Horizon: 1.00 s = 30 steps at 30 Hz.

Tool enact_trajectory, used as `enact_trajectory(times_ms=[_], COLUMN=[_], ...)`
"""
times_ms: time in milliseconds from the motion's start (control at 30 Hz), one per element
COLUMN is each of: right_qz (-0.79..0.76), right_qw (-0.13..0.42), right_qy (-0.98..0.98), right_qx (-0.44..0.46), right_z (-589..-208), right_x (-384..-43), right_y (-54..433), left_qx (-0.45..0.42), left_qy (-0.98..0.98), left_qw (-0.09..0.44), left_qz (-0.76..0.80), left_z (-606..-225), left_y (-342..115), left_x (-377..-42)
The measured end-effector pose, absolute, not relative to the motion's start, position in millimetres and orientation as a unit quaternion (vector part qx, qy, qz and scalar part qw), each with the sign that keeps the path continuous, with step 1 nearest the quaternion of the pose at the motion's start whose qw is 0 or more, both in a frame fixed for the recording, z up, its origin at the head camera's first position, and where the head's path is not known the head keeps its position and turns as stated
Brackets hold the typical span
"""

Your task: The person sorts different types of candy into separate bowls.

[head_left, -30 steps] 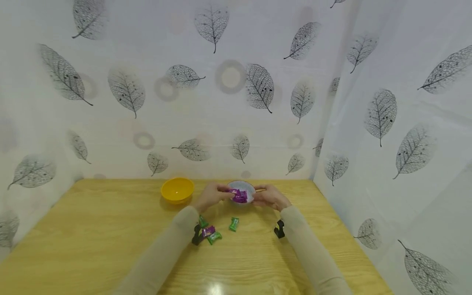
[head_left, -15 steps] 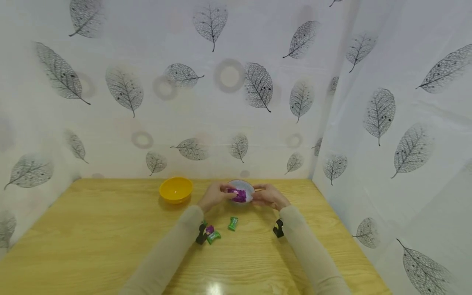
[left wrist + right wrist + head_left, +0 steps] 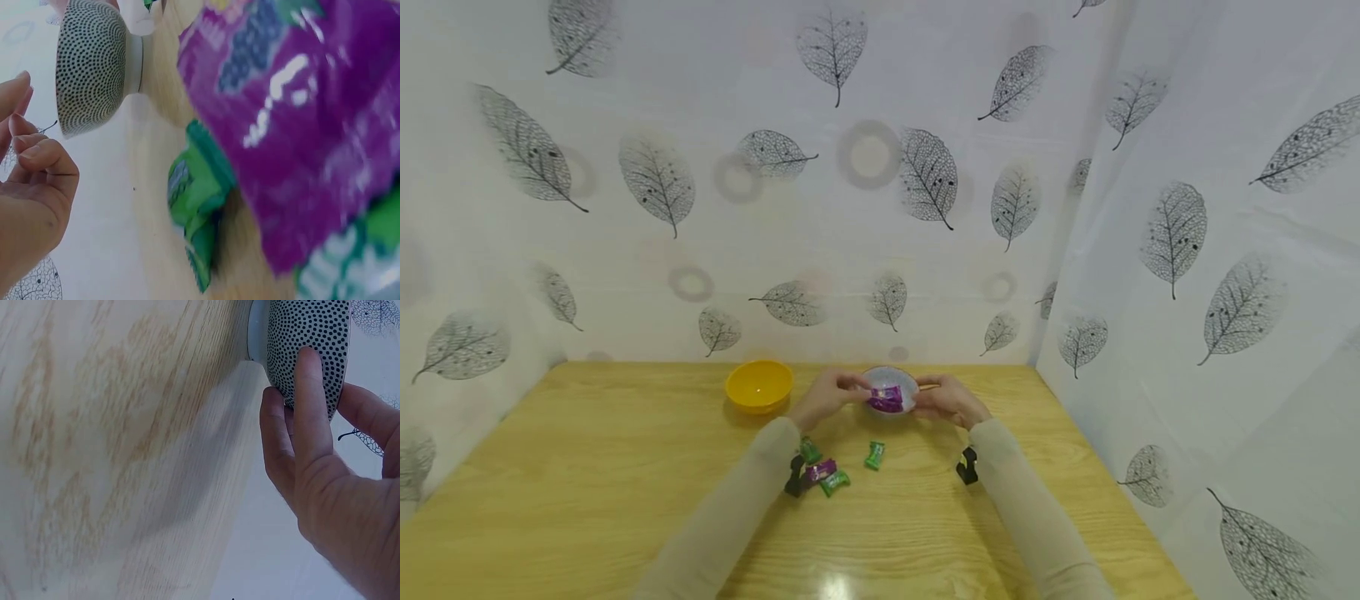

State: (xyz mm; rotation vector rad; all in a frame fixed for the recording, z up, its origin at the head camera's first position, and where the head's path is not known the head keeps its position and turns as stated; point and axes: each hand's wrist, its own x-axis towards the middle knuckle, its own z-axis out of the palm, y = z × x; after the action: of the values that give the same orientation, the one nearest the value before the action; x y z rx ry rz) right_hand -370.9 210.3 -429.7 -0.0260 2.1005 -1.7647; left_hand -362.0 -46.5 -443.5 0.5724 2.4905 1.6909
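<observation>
My right hand (image 3: 946,400) grips the right side of a small bowl (image 3: 306,337) with black dots outside, thumb at the rim and fingers along the wall. The bowl rests on the table. Purple-wrapped candies (image 3: 886,399) lie inside it. At the bowl's left rim is my left hand (image 3: 829,397); in the left wrist view its fingers (image 3: 47,156) bend loosely above the bowl's mouth, with no candy visible between them. Under the left wrist lie a purple candy (image 3: 300,125) and green candies (image 3: 200,194). Another green candy (image 3: 875,455) sits in front of the bowl.
A yellow bowl (image 3: 759,388) stands at the back, left of the left hand. Black wrist mounts (image 3: 967,465) hang under both sleeves. Behind the wooden table (image 3: 625,475) rises a white curtain (image 3: 805,225) with a leaf print; a second stretch closes the right side.
Over the bowl, my left hand dipped in slightly with purple candy at its fingertips, then drew back left, leaving the purple candy inside. The right hand has stayed on the bowl.
</observation>
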Motion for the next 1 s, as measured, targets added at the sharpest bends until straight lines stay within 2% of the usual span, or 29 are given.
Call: enact_trajectory(times_ms=[167,300,533,1000], right_qz=[-0.627,-0.629,-0.629,-0.629], right_qw=[0.197,0.196,0.197,0.201], right_qy=[0.754,0.753,0.752,0.751], right_qx=[-0.010,-0.004,-0.007,-0.009], right_z=[-431,-431,-431,-429], right_x=[-372,-373,-373,-370], right_y=[212,212,211,210], left_qx=[0.174,0.189,0.235,0.245], left_qy=[0.811,0.814,0.811,0.810], left_qw=[0.061,0.059,0.058,0.091], left_qz=[0.556,0.546,0.533,0.524], left_z=[-437,-432,-435,-448], left_y=[-55,-60,-72,-103], left_x=[-357,-354,-350,-333])
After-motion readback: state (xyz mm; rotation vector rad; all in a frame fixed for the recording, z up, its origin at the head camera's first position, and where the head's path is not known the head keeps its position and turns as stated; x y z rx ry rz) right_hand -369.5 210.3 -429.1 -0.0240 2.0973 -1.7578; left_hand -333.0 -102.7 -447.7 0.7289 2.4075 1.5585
